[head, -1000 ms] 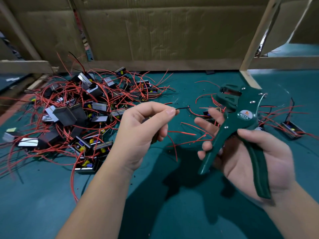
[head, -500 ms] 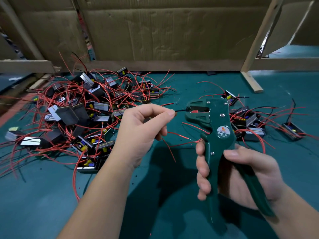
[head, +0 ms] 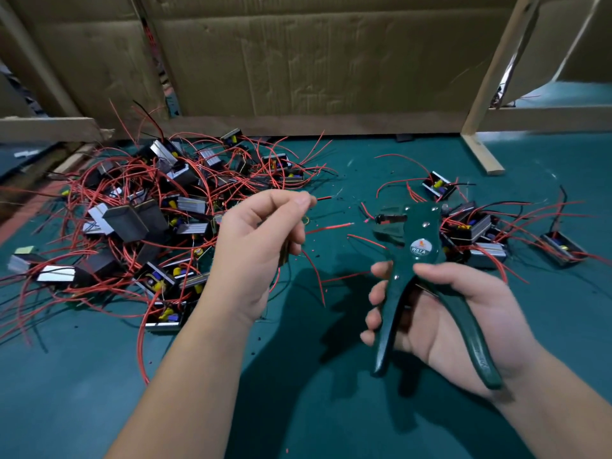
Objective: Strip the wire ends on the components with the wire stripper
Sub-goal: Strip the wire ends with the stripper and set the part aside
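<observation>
My left hand (head: 265, 246) pinches a thin wire (head: 326, 197) between thumb and forefinger; its bare tip points right. The component on that wire is mostly hidden behind my fingers. My right hand (head: 443, 313) grips the dark green wire stripper (head: 414, 256) by both handles, which are spread apart. The stripper's jaws (head: 385, 219) face left, a short gap away from the wire tip. A large pile of black components with red wires (head: 159, 220) lies to the left on the green mat. A smaller group of components (head: 477, 233) lies behind the stripper on the right.
Cardboard sheets (head: 298, 61) stand along the back edge of the green mat (head: 298, 409). A wooden upright with a foot (head: 480, 150) stands at the back right. Loose red wires and tiny bits of insulation (head: 331, 226) lie between my hands.
The stripper was brought to the wire end and its jaws closed over it. Now the jaws are off to the right, the handles are spread, and the wire tip looks bare.
</observation>
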Tool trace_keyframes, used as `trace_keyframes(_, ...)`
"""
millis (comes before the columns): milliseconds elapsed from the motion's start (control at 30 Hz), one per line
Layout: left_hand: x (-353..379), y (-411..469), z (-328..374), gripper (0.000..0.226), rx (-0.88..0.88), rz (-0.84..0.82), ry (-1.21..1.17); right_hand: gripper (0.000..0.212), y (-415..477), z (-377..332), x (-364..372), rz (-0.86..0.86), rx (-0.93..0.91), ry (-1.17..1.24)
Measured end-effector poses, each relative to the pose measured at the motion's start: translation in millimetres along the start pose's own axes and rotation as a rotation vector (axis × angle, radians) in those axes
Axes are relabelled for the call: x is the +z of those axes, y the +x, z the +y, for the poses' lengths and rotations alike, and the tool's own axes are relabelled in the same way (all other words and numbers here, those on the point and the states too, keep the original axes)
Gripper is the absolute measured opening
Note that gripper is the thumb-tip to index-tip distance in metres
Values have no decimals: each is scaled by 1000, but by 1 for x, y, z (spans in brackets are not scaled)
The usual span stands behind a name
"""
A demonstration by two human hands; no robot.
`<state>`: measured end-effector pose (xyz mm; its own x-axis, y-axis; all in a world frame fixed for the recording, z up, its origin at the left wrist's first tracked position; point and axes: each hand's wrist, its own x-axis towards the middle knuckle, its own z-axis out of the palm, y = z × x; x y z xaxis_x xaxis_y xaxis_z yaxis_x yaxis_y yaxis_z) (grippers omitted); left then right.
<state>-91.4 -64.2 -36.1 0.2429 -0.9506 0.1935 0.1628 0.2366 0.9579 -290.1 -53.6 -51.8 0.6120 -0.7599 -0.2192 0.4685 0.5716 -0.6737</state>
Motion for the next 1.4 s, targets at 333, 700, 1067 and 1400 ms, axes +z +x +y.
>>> trace_keyframes(333, 0, -1, 0, 15, 59, 35, 39, 41, -6, 7, 3, -393, 156, 85)
trace_keyframes(700, 2, -2, -2, 12, 89, 20, 146, 27, -7, 10, 7, -245, 85, 0)
trace_keyframes(1067, 5, -6, 1, 11, 105, -16, 210, 33, -10, 8, 13, -78, 2, -96)
trace_keyframes(1400, 2, -4, -1, 21, 40, -37, 292, 42, -7, 9, 11, -77, 8, -20)
